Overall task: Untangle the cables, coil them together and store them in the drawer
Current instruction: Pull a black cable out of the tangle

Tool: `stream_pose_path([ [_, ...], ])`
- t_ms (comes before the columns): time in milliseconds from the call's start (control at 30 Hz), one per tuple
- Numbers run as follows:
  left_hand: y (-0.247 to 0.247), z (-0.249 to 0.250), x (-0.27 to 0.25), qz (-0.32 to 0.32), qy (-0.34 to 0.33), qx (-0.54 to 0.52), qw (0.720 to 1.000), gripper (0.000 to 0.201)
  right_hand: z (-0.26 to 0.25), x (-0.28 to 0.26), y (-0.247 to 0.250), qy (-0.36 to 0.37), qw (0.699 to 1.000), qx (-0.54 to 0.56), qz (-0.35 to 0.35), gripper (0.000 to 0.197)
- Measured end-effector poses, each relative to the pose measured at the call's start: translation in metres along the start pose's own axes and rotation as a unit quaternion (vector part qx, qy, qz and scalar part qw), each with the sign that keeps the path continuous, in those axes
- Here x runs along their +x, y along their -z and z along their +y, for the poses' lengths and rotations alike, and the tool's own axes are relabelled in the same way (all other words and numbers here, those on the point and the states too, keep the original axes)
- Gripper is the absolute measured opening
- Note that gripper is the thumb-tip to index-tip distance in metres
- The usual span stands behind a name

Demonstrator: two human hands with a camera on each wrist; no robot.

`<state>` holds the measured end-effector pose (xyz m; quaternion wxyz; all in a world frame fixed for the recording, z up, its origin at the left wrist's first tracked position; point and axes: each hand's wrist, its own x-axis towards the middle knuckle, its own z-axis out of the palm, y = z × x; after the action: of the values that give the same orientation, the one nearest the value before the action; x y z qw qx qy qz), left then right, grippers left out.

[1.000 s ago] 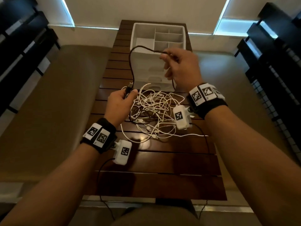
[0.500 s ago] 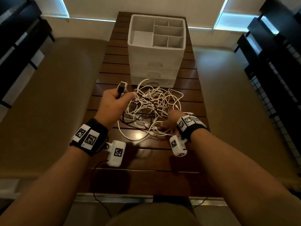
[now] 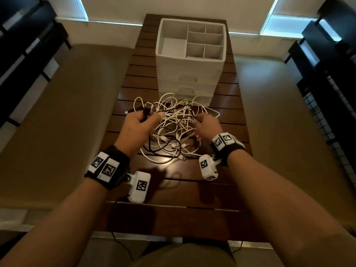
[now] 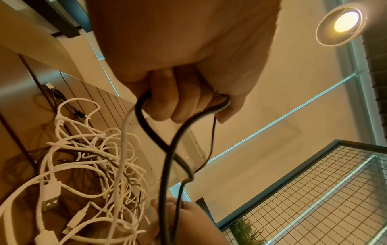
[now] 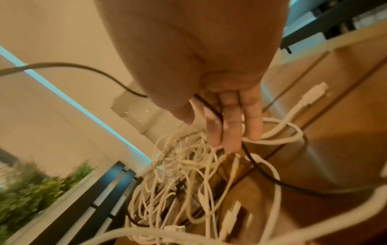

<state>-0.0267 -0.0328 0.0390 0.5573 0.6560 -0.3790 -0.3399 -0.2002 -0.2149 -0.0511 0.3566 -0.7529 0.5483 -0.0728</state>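
So the black cable is the one I'm working free right now. It loops down out of my left hand and runs into the white cable tangle, which sits mid-table just in front of the white drawer unit. All its drawers look closed, so storing is a long way off.

Left hand is fisted tight around the black cable, with the plug end poking up past my thumb. There's a white strand running up to that fist too, can't tell if I'm actually gripping it or it's just riding along.

Right hand is on the right edge of the pile, fingers mostly straight and pointing down into the strands. The black cable runs across them under my thumb, so it looks like a light pinch, but it's blurry there.

How I'd play it: keep the plug end anchored in the left and let the right slide along the black line, following it to wherever it dives under a white loop. Lift the white loop off rather than yanking the black through, since pulling probably just cinches everything. The wooden table is slatted, so I'd watch for connectors catching in the gaps.
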Motion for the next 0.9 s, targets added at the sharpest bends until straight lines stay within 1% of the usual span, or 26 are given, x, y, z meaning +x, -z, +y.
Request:
stream_pose_path([
  [67, -0.001, 0.002, -0.002, 0.003, 0.003, -0.007, 1.000, 0.039, -0.008, -0.014, 0.016, 0.041, 0.997, -0.042, 0.057, 0.038],
  [100, -0.002, 0.002, -0.002, 0.008, 0.008, -0.010, 1.000, 0.040, -0.012, -0.021, 0.023, 0.062, 0.995, -0.052, 0.059, 0.040],
  [167, 0.001, 0.002, -0.001, 0.028, 0.028, -0.025, 0.999, 0.039, -0.017, -0.033, 0.031, 0.082, 0.991, -0.103, 0.014, 0.038],
  [233, 0.008, 0.000, 0.002, 0.051, 0.043, -0.059, 0.996, 0.036, -0.014, -0.042, 0.037, 0.055, 0.980, -0.190, -0.025, 0.031],
  [267, 0.012, 0.001, 0.002, 0.058, 0.044, -0.069, 0.995, 0.037, -0.010, -0.045, 0.041, 0.028, 0.973, -0.227, -0.033, 0.029],
  [367, 0.021, 0.009, 0.002, 0.061, 0.033, -0.103, 0.992, 0.044, 0.009, -0.058, 0.054, -0.063, 0.953, -0.287, -0.075, 0.030],
  [400, 0.023, 0.013, 0.001, 0.057, 0.030, -0.124, 0.990, 0.046, 0.012, -0.063, 0.057, -0.081, 0.948, -0.298, -0.080, 0.031],
  [433, 0.025, 0.017, 0.000, 0.053, 0.028, -0.140, 0.988, 0.048, 0.013, -0.068, 0.059, -0.091, 0.944, -0.310, -0.063, 0.031],
  [533, 0.029, 0.023, -0.006, 0.049, 0.030, -0.172, 0.983, 0.055, 0.006, -0.080, 0.066, -0.104, 0.932, -0.338, 0.078, 0.033],
  [567, 0.029, 0.025, -0.007, 0.050, 0.029, -0.182, 0.982, 0.058, 0.001, -0.082, 0.069, -0.100, 0.925, -0.350, 0.107, 0.034],
  [600, 0.029, 0.026, -0.007, 0.048, 0.029, -0.190, 0.980, 0.060, -0.002, -0.083, 0.071, -0.098, 0.922, -0.359, 0.109, 0.036],
  [633, 0.027, 0.027, -0.008, 0.041, 0.028, -0.191, 0.980, 0.062, -0.005, -0.084, 0.073, -0.099, 0.922, -0.364, 0.087, 0.037],
  [733, 0.018, 0.029, -0.008, 0.019, 0.026, -0.156, 0.987, 0.061, -0.014, -0.090, 0.075, -0.121, 0.930, -0.346, -0.009, 0.039],
  [767, 0.015, 0.029, -0.008, 0.007, 0.027, -0.145, 0.989, 0.059, -0.020, -0.093, 0.074, -0.114, 0.934, -0.338, -0.025, 0.041],
  [800, 0.013, 0.030, -0.008, -0.007, 0.031, -0.141, 0.989, 0.056, -0.027, -0.096, 0.073, -0.091, 0.938, -0.333, -0.017, 0.041],
  [833, 0.010, 0.030, -0.008, -0.022, 0.033, -0.144, 0.989, 0.053, -0.035, -0.099, 0.071, -0.044, 0.946, -0.320, 0.012, 0.041],
  [867, 0.007, 0.032, -0.009, -0.037, 0.029, -0.148, 0.988, 0.052, -0.043, -0.101, 0.068, 0.021, 0.956, -0.288, 0.047, 0.043],
  [900, 0.003, 0.033, -0.009, -0.048, 0.021, -0.153, 0.987, 0.051, -0.052, -0.105, 0.063, 0.100, 0.966, -0.230, 0.063, 0.047],
])
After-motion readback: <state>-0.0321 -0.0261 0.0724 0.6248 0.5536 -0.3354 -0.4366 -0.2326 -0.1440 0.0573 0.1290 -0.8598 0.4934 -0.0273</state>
